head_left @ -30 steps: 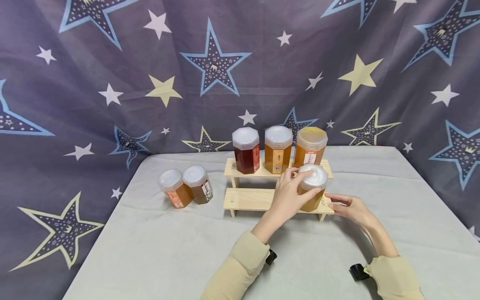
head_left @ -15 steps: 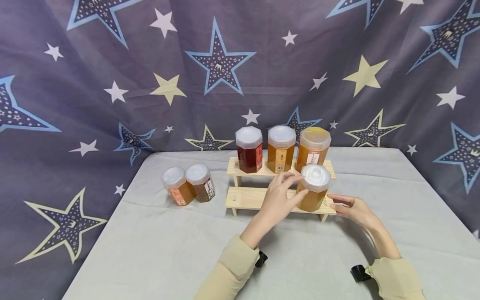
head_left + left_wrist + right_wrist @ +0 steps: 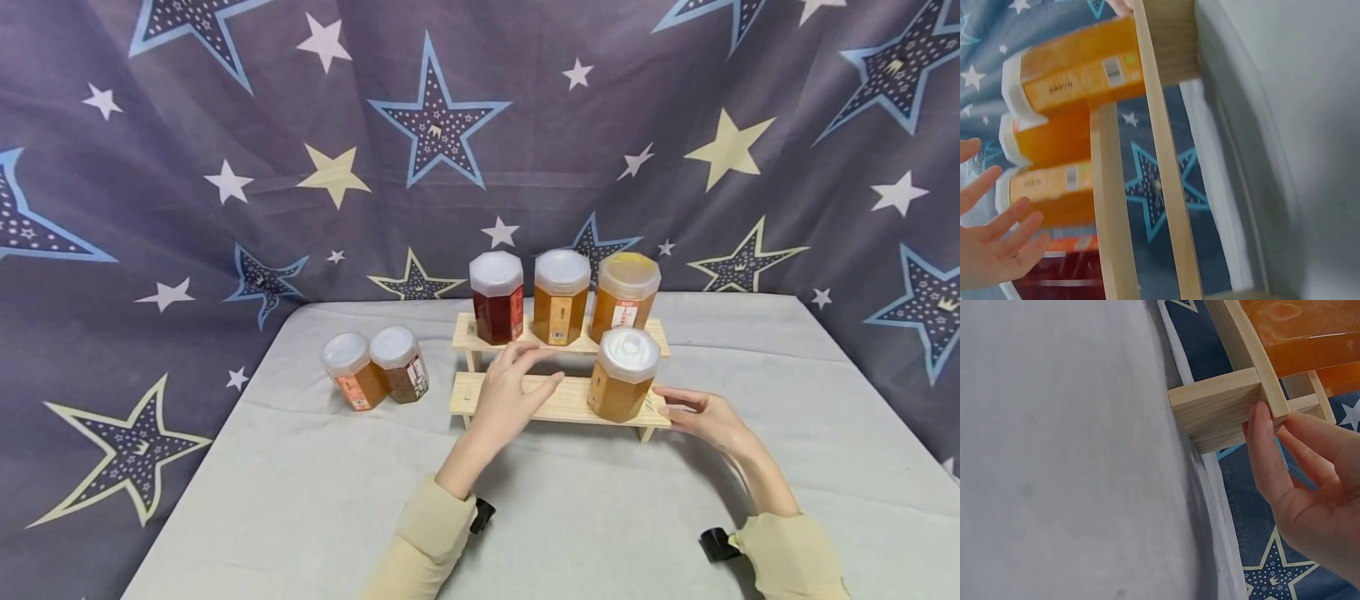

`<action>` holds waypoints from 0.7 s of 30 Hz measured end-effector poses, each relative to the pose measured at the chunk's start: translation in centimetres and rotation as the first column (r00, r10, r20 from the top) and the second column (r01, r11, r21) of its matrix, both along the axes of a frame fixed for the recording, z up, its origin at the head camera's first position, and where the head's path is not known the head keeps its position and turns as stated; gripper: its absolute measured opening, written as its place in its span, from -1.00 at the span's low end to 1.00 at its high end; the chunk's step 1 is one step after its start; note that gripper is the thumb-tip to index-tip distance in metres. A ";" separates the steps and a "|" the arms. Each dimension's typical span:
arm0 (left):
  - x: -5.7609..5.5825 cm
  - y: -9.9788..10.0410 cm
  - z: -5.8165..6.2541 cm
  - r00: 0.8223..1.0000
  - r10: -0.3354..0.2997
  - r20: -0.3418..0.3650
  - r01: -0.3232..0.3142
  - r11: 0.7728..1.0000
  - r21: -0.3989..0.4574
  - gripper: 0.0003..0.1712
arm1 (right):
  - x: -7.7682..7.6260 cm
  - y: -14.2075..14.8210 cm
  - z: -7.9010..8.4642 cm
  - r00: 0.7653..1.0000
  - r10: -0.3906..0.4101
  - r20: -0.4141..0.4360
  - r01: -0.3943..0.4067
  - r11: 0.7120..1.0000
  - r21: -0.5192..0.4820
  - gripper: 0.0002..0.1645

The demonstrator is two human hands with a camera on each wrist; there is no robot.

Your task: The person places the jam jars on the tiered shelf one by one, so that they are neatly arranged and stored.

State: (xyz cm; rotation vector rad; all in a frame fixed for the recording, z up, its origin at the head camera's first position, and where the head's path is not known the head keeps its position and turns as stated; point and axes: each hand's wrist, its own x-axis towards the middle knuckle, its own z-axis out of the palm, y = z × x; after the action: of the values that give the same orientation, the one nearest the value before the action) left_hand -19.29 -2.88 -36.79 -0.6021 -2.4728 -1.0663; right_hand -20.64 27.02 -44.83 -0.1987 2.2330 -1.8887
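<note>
A honey jar (image 3: 622, 377) with a clear lid stands upright at the right end of the lower board of a two-tier wooden rack (image 3: 551, 398). My left hand (image 3: 508, 396) is apart from it, over the left half of the lower board, fingers spread and holding nothing. In the left wrist view, those fingers (image 3: 997, 234) overlap the jars on the upper tier. My right hand (image 3: 705, 417) pinches the right end of the lower board between thumb and fingers, as the right wrist view also shows at the board's corner (image 3: 1279, 403).
On the upper tier stand a dark red jar (image 3: 497, 300), an amber jar (image 3: 561, 298) and another amber jar (image 3: 626, 296) with a yellowish lid. Left of the rack, an orange-labelled jar (image 3: 356, 375) and a brown jar (image 3: 401, 367) stand together on the cloth-covered table (image 3: 300, 500). A star-patterned curtain (image 3: 525, 150) hangs behind.
My left hand has let go of the honey jar on the lower board and moved left, away from it. The right hand has stayed at the rack's end.
</note>
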 end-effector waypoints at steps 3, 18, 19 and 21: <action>-0.1 -1.1 -0.2 0.999 0.035 -0.025 -0.035 0.999 0.011 -0.67 | 0.0 0.0 0.0 1.000 -0.002 -0.003 0.002 1.000 0.013 -0.38; -0.5 -6.0 -0.8 0.988 0.144 -0.047 -0.140 0.988 0.071 -0.62 | -0.1 -0.1 0.0 1.000 0.005 -0.003 -0.005 1.000 0.000 -0.40; -0.5 -6.3 -0.8 0.988 0.149 -0.047 -0.146 0.987 0.069 -0.63 | -0.1 -0.1 0.0 1.000 0.003 -0.002 -0.003 1.000 -0.001 -0.40; -0.6 -6.9 -0.8 0.985 0.162 -0.059 -0.159 0.986 0.058 -0.64 | -0.1 -0.1 0.0 1.000 0.002 -0.003 -0.002 1.000 -0.004 -0.41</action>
State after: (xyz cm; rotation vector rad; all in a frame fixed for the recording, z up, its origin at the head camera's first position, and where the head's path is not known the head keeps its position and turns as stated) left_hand -19.90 -9.80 -37.62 -0.4059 -2.3846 -1.0305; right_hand -20.73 26.95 -44.88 -0.2044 2.2305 -1.8929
